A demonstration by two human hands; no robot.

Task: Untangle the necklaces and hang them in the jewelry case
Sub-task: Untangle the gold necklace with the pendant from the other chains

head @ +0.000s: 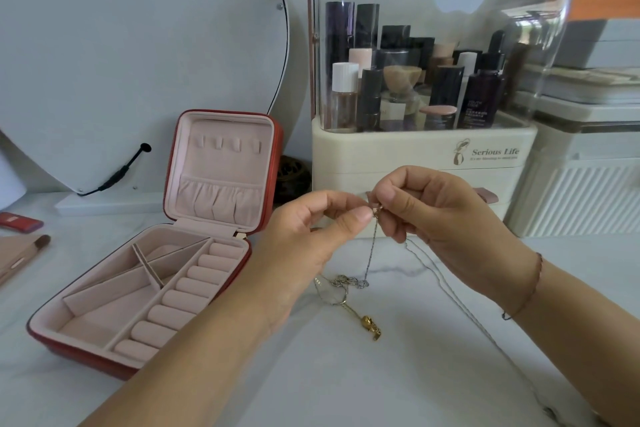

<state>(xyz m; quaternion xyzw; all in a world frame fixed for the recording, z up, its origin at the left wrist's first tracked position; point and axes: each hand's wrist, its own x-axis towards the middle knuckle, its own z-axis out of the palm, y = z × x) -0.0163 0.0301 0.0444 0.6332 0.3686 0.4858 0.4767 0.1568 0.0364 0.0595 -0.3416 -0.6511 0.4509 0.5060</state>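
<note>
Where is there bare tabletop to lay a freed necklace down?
Bare tabletop lies between the forearms, below the gold pendant, and in front of the jewelry case. Crowded: tangled chains below the left hand and right hand.

White marble tabletop (398, 374), round mirror (138, 55) behind.

I see the jewelry case (104, 329) lying open on the bench at left, red outside and pink inside, with its lid upright. The silver chain (370, 253) hangs from where my left hand (311, 239) and right hand (443, 218) pinch it. It runs down to a tangle (346, 282) on the bench, beside a gold pendant (372, 331).
</note>
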